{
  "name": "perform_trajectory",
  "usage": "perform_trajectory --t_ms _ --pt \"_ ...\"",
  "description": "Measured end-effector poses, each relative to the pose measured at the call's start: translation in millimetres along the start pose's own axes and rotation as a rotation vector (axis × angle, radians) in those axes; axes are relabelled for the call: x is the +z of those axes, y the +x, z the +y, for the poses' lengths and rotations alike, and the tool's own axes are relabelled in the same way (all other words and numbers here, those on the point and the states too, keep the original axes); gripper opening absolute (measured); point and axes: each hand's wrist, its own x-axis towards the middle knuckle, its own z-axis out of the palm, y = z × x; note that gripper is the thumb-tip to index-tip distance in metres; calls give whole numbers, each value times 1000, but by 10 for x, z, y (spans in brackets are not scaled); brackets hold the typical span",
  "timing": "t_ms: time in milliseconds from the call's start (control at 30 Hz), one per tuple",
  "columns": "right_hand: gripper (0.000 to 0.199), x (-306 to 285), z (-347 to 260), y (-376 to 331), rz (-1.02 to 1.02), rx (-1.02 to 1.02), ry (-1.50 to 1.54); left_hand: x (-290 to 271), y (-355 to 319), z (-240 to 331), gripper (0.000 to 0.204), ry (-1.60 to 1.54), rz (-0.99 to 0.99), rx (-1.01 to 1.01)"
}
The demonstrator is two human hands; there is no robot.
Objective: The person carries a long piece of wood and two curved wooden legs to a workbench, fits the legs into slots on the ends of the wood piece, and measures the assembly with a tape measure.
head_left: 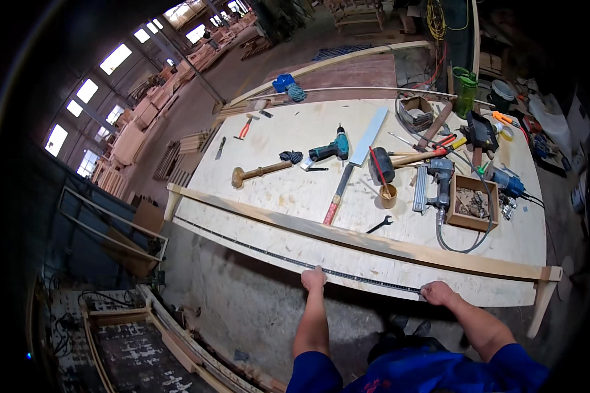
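The dark strip (373, 280) lies near the front edge of the worktop (275, 136), before the wooden bar (400, 249). The right hand (439, 293) has its fingers clamped on one end; whether the left hand's (314, 279) fingers grip farther along cannot be told.

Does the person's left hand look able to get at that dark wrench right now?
Probably yes: after leaving the dark strip, the left hand would have to reach over the long wooden bar, but the wrench lies uncovered just beyond it.
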Motion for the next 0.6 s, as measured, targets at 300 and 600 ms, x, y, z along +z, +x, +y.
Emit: perform_trajectory --t_ms 300,600 --pt "26 107 119 -227 42 -200 211 -66 33 -5 21 -880 -214 -276" --pt "27 169 -48 -245 82 -177 172 -447 13 -313 25 -983 -278 -268"
